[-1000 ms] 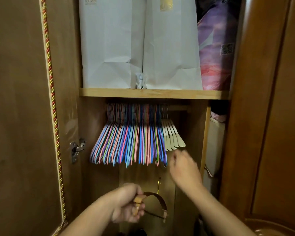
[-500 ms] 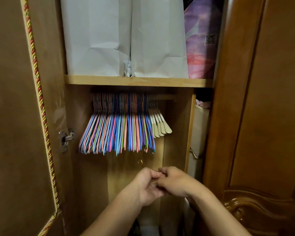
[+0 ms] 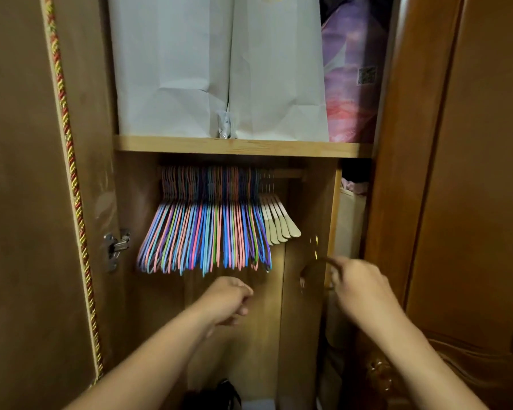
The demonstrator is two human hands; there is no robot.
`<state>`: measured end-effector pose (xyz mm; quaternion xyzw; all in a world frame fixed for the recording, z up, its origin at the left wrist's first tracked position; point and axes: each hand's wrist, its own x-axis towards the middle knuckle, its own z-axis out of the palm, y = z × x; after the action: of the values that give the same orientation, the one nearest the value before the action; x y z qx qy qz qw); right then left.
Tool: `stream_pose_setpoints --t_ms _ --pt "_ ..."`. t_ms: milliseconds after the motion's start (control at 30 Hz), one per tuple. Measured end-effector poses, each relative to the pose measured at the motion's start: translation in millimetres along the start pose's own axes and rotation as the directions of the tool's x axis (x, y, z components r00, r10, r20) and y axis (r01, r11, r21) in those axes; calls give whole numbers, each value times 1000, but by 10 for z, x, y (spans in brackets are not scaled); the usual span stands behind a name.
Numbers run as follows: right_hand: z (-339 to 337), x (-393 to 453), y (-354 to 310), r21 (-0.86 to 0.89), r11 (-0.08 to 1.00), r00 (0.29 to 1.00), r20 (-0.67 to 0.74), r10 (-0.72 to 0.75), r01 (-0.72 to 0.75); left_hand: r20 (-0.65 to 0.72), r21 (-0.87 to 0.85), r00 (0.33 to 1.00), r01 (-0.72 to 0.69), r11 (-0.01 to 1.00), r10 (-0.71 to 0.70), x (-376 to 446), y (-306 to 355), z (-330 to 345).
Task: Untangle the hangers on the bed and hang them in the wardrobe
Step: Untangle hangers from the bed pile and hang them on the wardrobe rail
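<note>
My right hand (image 3: 360,287) is shut on a dark wooden hanger (image 3: 317,266) with a gold hook, held low at the right of the wardrobe opening, below the rail (image 3: 288,174). My left hand (image 3: 228,300) hovers in front of the wardrobe with loosely curled fingers and holds nothing. Several colourful wire hangers (image 3: 205,229) hang tightly packed on the rail, with several beige hangers (image 3: 280,224) at their right end. A short stretch of rail to the right of the beige ones is bare.
A wooden shelf (image 3: 240,146) above the rail carries two white paper bags (image 3: 219,69) and a purple-pink bag (image 3: 351,78). The open door with a hinge (image 3: 116,247) and braided cord (image 3: 68,137) stands left. A carved wooden door (image 3: 471,202) stands right.
The hands, joined at the middle half a second ago, have parted. The wooden hanger went from my left hand to my right hand, which moved right and up. The view shifted slightly.
</note>
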<state>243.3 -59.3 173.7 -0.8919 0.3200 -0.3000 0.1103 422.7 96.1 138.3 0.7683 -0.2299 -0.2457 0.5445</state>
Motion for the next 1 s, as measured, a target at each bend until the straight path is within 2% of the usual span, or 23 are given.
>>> stream_pose_setpoints --t_ms 100,200,433,633,867,933,1000 --pt "-142 351 -157 8 996 980 -177 -91 94 -98 59 994 -46 997 52 94 151 -343" --pt "-86 910 -279 17 991 961 -244 -128 136 -150 96 985 -74 993 88 197 287 -575" --pt "294 1912 -472 54 996 985 -159 -67 76 -199 235 972 -81 969 129 247 340 -752" --pt "529 1988 -415 8 1000 996 -87 6 -5 -233 289 959 -90 953 161 271 258 -761" --pt "543 1985 -472 -168 982 994 -88 72 -86 -229 391 942 -141 910 244 343 324 -705" --pt "591 1969 -574 -343 939 975 -199 -98 25 -240 419 934 -148 896 266 359 329 -688" --pt "673 1935 -722 -434 885 937 -209 -280 167 -249 448 926 -151 881 285 371 327 -670"
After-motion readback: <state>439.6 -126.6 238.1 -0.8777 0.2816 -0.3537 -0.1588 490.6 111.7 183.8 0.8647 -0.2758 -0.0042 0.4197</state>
